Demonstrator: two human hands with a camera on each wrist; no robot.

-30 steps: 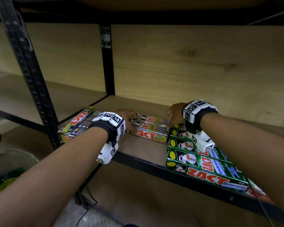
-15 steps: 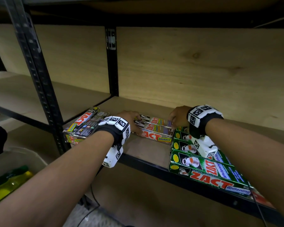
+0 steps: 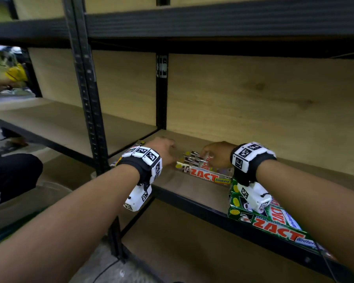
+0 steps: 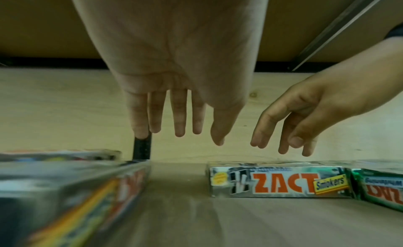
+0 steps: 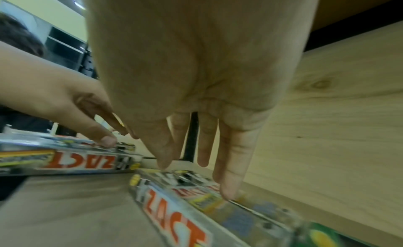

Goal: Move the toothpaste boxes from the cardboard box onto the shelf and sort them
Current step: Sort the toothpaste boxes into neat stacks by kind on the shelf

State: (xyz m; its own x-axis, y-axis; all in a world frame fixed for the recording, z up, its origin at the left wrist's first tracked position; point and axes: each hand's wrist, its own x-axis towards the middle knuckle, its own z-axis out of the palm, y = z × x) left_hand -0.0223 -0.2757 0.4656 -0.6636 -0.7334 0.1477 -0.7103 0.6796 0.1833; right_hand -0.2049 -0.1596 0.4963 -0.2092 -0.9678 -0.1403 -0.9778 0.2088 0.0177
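While both forearms are reaching in over the black front rail, the person's left hand and right hand are hovering above a wooden shelf board in a black metal rack. In the left wrist view the left hand's fingers are hanging straight and slightly spread, holding nothing, above the bare gap in the shelf. The right hand's fingers are loosely extended and also gripping nothing; in the right wrist view the little finger is reaching down to the top of the silver Zact Smokers toothpaste boxes, though actual contact cannot be confirmed. Those silver boxes are lying flat near the middle of the shelf, with red lettering facing the front. At their 3 o'clock, touching their end, flat green Zact Whitening toothpaste boxes are lying side by side, reaching the shelf's front edge at 5 o'clock. At 9 o'clock, apart from the silver ones across bare board, another group of silver toothpaste boxes is lying beside a black perforated upright post. Both wrists are wearing black bands with white camera modules bearing square black-and-white markers.
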